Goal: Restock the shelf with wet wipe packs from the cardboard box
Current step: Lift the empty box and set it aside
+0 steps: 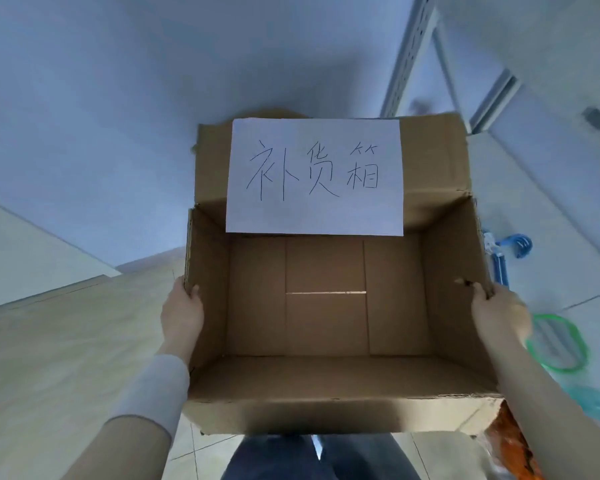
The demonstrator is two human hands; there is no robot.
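Head view: the person holds the box (326, 382) with both hands in the middle of the picture, above the legs, with its open top turned to the camera. The left hand (182, 315) grips the box's left wall at the rim: the thumb (194, 292) is hooked over the edge onto the inner face, and the other fingers lie outside the wall, hidden. The right hand (499, 315) pinches the right wall the same way, thumb inside and fingers out of sight behind the cardboard. A grey sleeve (149, 393) covers the left forearm; the right forearm is bare.

Inside the box the bottom flaps show, with a thin bright slit across the middle. The far flap stands up, and a white sheet (314, 174) with three handwritten characters covers most of it.

The shelf (409, 57) stands far right, its perforated upright leaning across the corner and white boards below it. Just right of the box are blue hooks (506, 251), a green ring (558, 344) in clear wrap, and, nearer, an orange pack (510, 441).

A pale wall (118, 98) fills the far left, above a light floor (49, 341). Dark trousers (291, 459) show at the near edge under the box.
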